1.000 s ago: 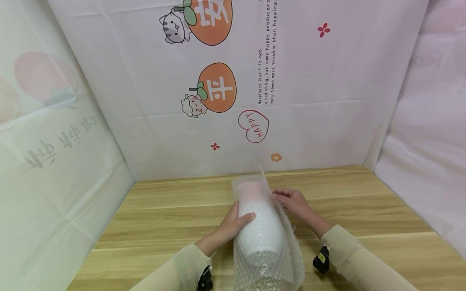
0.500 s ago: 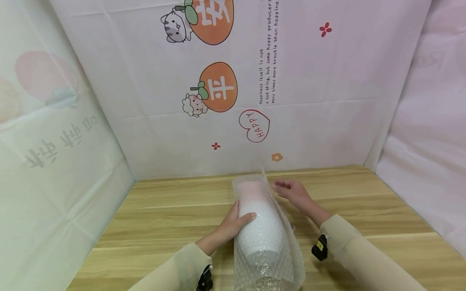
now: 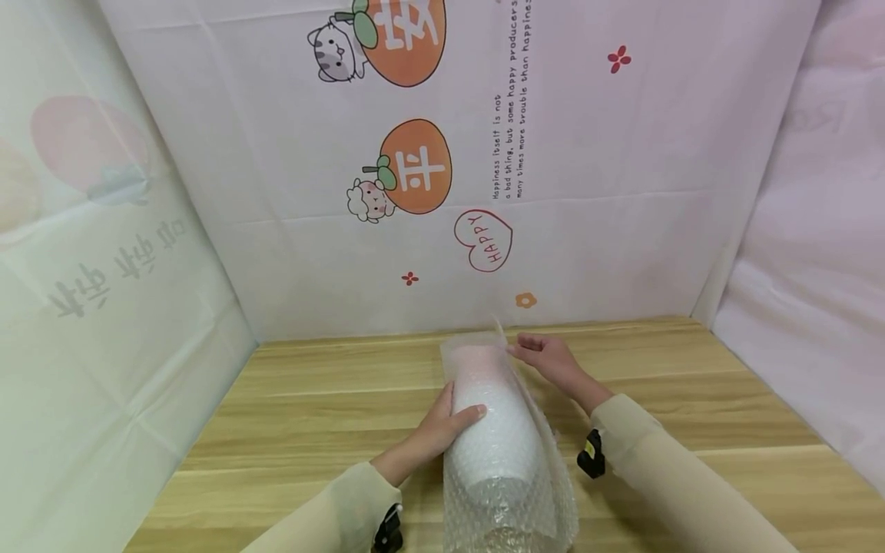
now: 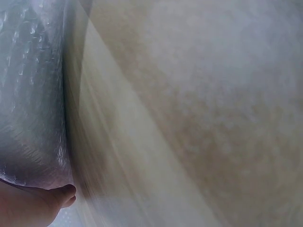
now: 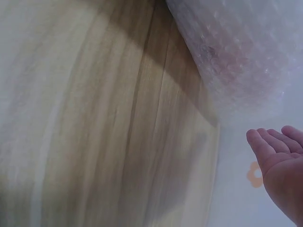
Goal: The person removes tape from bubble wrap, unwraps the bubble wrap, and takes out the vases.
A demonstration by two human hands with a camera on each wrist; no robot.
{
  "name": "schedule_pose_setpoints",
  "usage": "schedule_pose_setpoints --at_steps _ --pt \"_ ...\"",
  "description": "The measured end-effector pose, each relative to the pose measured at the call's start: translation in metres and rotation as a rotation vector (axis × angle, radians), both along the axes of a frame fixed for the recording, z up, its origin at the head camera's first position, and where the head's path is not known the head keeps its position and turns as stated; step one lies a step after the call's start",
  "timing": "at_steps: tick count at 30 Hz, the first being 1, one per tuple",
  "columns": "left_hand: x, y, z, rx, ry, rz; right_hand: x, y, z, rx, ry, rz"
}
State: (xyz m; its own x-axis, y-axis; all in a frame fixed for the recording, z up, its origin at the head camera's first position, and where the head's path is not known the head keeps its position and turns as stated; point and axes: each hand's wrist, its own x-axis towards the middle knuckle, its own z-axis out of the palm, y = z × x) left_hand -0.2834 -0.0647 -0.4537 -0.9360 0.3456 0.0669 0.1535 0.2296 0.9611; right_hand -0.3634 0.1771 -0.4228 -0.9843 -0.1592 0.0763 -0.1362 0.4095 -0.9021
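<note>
I hold a white item [image 3: 494, 434] in clear bubble wrap [image 3: 561, 507] at the middle of a wood-grain table [image 3: 311, 430], my L hand [image 3: 439, 426] gripping approx. midway along, thumb over the top & fingers at its L side. The bundle lies lengthwise, wide end toward me, narrower, pinkish end nr. the table's back edge, just short of the printed white cloth [image 3: 588, 161]. My R hand [image 3: 551, 362] is beside the wrap's far R corner, fingers nearly straight & close together in the R wrist view; whether the tips touch the plastic, I can't tell. A sec. ago that hand was lower, alongside the wrap's R edge; now it's farther up & close to the upright flap [image 3: 501, 332], w/ the black wrist device [image 3: 591, 455] & my R cream sleeve [image 3: 681, 472] shifted fwd. too. My L hand's grip & the bundle's position match the earlier pics. Loose wrap hangs along the R side, w/ more bunched at the near end.
</note>
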Motion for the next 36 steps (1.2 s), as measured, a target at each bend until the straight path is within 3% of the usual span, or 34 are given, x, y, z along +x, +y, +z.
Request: schedule_pose_setpoints --at_steps 17,36 --pt "-0.001 0.000 0.000 0.006 0.031 -0.014 -0.013 -0.012 -0.010 0.033 0.005 0.016" --pt "0.001 -0.001 0.001 -0.001 0.014 -0.009 -0.012 -0.019 -0.005 0.012 0.000 0.035"
